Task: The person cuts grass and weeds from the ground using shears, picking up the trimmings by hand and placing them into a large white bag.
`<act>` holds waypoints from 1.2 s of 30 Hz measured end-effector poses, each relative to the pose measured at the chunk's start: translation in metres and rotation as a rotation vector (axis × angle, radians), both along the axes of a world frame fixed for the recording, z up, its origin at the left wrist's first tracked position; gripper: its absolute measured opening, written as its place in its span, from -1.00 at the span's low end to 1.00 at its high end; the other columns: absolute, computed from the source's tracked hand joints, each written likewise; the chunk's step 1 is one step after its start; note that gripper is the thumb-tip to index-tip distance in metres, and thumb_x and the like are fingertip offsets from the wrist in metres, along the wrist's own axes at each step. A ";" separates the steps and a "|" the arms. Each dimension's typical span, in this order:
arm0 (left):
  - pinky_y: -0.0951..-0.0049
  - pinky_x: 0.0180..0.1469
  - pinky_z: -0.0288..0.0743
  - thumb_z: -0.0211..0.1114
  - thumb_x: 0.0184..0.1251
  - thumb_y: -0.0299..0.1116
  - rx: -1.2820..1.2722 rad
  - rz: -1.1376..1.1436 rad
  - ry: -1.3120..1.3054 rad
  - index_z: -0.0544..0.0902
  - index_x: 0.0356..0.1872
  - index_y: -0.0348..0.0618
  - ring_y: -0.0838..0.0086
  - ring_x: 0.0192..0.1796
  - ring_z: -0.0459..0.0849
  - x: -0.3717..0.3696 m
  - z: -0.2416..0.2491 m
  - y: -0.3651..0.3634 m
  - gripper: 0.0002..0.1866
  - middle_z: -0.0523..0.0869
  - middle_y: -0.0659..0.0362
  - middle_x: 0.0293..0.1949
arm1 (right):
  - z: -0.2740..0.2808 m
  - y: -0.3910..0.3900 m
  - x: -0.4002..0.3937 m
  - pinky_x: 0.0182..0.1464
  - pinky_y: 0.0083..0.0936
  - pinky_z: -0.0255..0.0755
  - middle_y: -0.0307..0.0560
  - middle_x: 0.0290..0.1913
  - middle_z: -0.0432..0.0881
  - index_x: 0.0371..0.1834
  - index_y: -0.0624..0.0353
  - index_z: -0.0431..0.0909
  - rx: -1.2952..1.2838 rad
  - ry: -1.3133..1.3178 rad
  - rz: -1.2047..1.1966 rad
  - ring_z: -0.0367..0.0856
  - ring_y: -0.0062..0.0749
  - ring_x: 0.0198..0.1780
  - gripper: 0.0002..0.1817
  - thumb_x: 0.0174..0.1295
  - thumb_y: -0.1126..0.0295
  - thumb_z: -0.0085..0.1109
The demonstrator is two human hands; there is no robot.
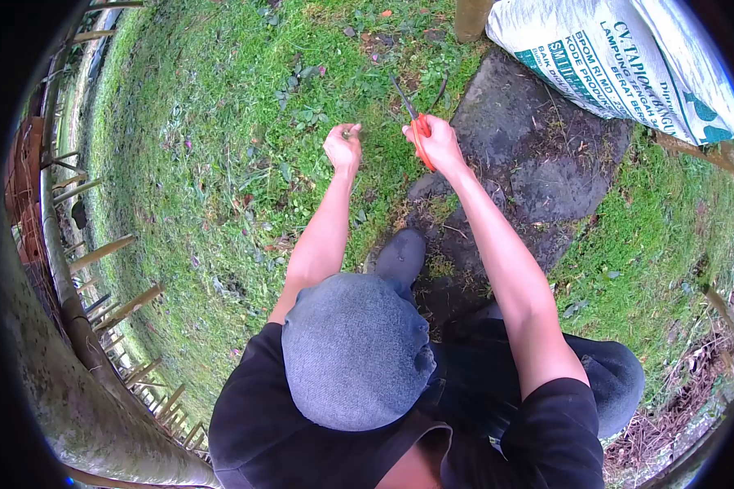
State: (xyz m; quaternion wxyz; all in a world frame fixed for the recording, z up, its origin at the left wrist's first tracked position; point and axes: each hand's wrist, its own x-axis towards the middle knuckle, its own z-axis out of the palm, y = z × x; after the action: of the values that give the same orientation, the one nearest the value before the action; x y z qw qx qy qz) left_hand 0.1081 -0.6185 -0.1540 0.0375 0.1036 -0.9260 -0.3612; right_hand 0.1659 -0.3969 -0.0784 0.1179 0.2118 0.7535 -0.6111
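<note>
My right hand [438, 144] is wrapped around the orange handles of a pair of scissors [421, 130]. Their dark blades are spread apart and point away from me, over the grass beside a flat stone. To the left, my left hand [342, 148] is held above the grass [245, 179], its fingers pinched together. Something small and greenish may be at those fingertips, but it is too small to name. A gap of grass separates the two hands, and the left one is clear of the blades.
Flat dark stones [559, 187] lie ahead and to the right. A white printed sack [620, 65] rests at the upper right near a wooden post [471, 20]. Along the left runs a fence of wooden stakes [130, 308] beside a thick trunk [73, 391]. My denim knee [355, 350] and dark boot [401, 254] are below.
</note>
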 end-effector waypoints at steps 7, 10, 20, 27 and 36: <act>0.55 -0.34 0.40 0.40 0.41 -0.34 0.265 0.050 -0.016 0.73 -0.25 -0.22 0.71 -0.39 0.48 -0.022 -0.005 -0.020 -0.85 0.81 0.23 -0.33 | -0.003 0.002 0.000 -0.14 -0.26 0.50 0.03 -0.43 0.68 -0.31 0.24 0.62 0.009 -0.015 0.002 0.69 -0.17 -0.32 -0.57 0.20 0.02 0.41; 0.58 -0.48 0.31 0.29 0.48 -0.45 0.532 -0.028 -0.029 0.70 -0.13 -0.19 0.72 -0.42 0.46 -0.037 -0.002 -0.022 -0.92 0.81 0.24 -0.29 | -0.003 0.002 -0.001 -0.12 -0.24 0.50 0.05 -0.42 0.69 -0.31 0.24 0.62 -0.014 0.001 -0.014 0.70 -0.14 -0.31 -0.56 0.20 0.02 0.40; 0.39 -0.14 0.55 0.42 0.31 -0.13 0.019 -0.171 -0.192 0.61 0.17 -0.19 0.39 -0.22 0.68 -0.061 0.039 -0.022 -0.51 0.78 0.10 -0.12 | -0.005 0.012 -0.002 -0.13 -0.26 0.50 0.02 -0.42 0.69 -0.29 0.22 0.62 -0.012 -0.007 -0.037 0.69 -0.20 -0.31 -0.61 0.22 0.06 0.39; 0.20 0.06 0.62 0.48 0.21 0.03 -0.265 -0.145 -0.259 0.74 0.11 -0.09 0.05 -0.05 0.78 -0.069 -0.001 0.009 -0.46 0.80 -0.14 -0.13 | -0.001 0.002 -0.006 -0.13 -0.28 0.50 0.01 -0.41 0.70 -0.29 0.23 0.62 0.014 -0.013 -0.023 0.70 -0.19 -0.31 -0.60 0.21 0.06 0.40; 0.18 -0.20 0.55 0.43 0.32 -0.10 -0.137 0.015 -0.136 0.84 -0.16 -0.02 0.23 -0.41 0.70 -0.081 -0.004 -0.007 -0.74 0.74 -0.02 -0.50 | -0.015 -0.017 -0.007 -0.33 -0.38 0.52 -0.12 -0.46 0.66 -0.24 0.23 0.62 -0.015 -0.013 -0.038 0.67 -0.38 -0.45 -0.62 0.24 0.09 0.40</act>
State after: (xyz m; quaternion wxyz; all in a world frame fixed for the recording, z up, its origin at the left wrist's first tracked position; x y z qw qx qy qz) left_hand 0.0268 -0.6258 -0.1577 -0.0157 0.1320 -0.9481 -0.2888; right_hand 0.1585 -0.4138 -0.0936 0.1128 0.2292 0.7441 -0.6174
